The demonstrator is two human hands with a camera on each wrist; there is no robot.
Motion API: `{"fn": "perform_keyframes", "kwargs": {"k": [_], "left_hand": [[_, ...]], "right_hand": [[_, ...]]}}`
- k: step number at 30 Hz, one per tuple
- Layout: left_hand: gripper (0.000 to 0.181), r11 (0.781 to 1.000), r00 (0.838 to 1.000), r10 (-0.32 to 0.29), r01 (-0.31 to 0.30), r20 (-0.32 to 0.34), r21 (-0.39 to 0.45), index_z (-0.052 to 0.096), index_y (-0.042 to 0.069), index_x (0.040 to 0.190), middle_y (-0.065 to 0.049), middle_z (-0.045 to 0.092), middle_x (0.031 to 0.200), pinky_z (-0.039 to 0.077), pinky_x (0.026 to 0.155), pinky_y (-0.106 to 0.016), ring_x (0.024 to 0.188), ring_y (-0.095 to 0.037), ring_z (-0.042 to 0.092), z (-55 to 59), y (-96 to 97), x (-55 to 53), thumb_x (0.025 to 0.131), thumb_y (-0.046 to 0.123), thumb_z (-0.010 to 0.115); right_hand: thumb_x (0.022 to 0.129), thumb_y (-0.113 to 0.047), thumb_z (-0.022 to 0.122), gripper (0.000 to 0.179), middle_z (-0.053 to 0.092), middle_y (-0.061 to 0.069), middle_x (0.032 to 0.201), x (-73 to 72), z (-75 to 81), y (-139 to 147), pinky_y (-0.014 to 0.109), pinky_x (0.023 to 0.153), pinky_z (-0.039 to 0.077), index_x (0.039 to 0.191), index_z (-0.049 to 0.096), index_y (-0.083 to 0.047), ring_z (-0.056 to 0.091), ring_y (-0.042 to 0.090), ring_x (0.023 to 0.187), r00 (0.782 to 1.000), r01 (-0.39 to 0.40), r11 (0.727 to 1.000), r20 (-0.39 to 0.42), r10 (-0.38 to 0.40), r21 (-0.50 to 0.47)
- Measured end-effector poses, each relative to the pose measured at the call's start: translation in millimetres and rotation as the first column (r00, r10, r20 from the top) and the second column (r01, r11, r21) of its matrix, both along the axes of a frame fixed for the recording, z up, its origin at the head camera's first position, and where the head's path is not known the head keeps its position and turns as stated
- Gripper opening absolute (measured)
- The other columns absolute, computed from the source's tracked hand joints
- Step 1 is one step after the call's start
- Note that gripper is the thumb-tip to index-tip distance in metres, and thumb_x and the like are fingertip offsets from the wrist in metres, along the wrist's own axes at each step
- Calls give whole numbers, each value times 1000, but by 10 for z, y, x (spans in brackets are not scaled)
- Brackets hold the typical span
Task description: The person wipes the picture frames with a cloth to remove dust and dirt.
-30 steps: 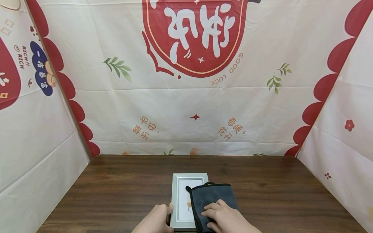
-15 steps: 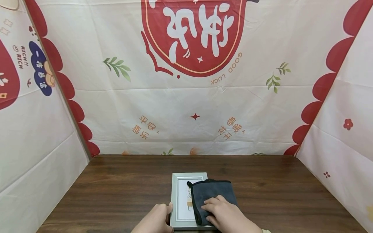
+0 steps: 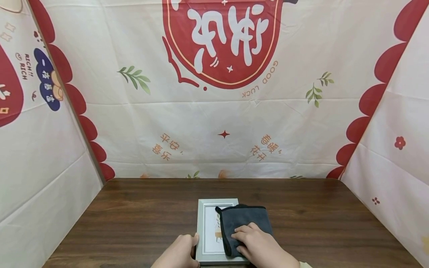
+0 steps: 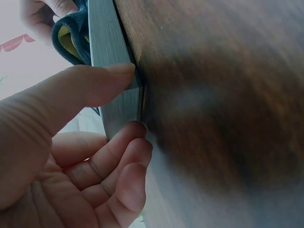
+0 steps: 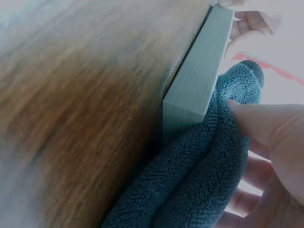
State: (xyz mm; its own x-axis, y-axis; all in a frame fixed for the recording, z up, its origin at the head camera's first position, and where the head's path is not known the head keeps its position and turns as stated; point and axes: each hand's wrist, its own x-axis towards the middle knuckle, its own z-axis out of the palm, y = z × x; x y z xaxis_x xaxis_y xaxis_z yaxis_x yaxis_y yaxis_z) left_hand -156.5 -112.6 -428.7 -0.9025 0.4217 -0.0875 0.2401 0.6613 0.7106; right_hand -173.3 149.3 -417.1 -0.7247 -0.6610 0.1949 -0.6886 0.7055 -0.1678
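The left hand (image 3: 179, 251) gripped the picture frame (image 3: 208, 234), which lay between both hands; the right hand (image 3: 261, 245) held a cloth (image 3: 246, 219) over its right part. The cloth had slid slightly forward, baring more of the frame's near border, apparently mid-stroke.

Dark wood-grain counter (image 3: 144, 216) here, and behind it hangs a pale printed backdrop (image 3: 187, 123), red emblem (image 3: 224, 44) high above the counter, white side panels (image 3: 47, 160) flanking it left and right!
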Motion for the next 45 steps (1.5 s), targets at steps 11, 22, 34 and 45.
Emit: {"fn": "perform_keyframes", "kwargs": {"k": [11,22,34,45], "left_hand": [[34,1000,1000,4,-5,19,27,64,5,95,8,52,65,40,48,-20,52,-1,44,-7,-12,2,64,-4,73],[44,1000,1000,4,-5,31,24,63,-4,107,8,52,64,40,48,-20,52,-1,44,-3,-9,-6,64,-4,73],[50,999,1000,-1,0,27,34,61,-9,112,7,54,69,39,48,-20,52,-1,44,-8,-15,-10,64,-5,73],[59,1000,999,10,-11,47,29,55,-14,120,6,55,70,40,48,-20,53,-2,45,-3,-10,-8,64,-5,72]], "right_hand": [[85,-24,68,28,63,-2,119,-32,-12,-12,30,76,52,113,68,-18,56,18,102,1000,19,1000,11,-19,20],[86,-24,67,28,63,-1,119,-76,-22,-30,30,76,52,113,68,-17,56,19,103,999,26,1000,-19,-26,11],[87,-25,66,30,63,0,120,-137,-19,-61,32,78,53,116,67,-17,56,19,105,998,60,998,3,-60,29],[86,-25,67,31,63,1,119,-177,-25,-84,35,77,53,115,67,-17,57,20,105,996,84,996,-9,-84,19]]}}
